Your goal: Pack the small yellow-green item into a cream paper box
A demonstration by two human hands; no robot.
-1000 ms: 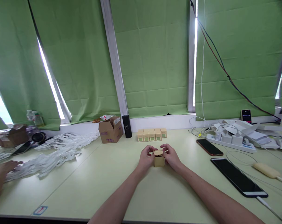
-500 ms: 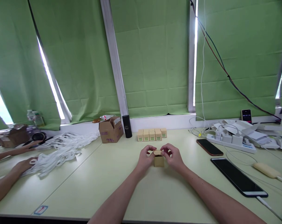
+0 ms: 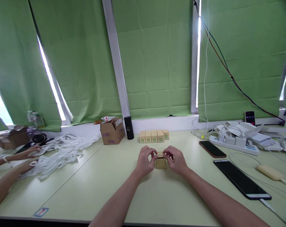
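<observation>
A small brown cardboard box (image 3: 161,163) stands on the table in front of me, its lid flap raised a little and a dark gap showing beneath. My left hand (image 3: 145,160) pinches the left side of the flap between thumb and fingers. On the opposite side, my right hand (image 3: 175,160) has its thumb and fingers closed on the flap's right edge. Behind them a row of several similar small boxes (image 3: 154,136) with green-bordered labels sits near the wall. What lies inside the box is hidden.
An open carton (image 3: 112,132) and a black cylinder (image 3: 128,128) stand at the back. Right of me lie a large phone (image 3: 242,179), a smaller phone (image 3: 212,149), a power strip (image 3: 235,145) and cables. At left, another person's hands (image 3: 27,153) touch white straps (image 3: 62,154).
My left hand has shifted slightly at the flap, and the lid sits a bit differently. The box stays in place. The other person's hands at left have moved among the straps.
</observation>
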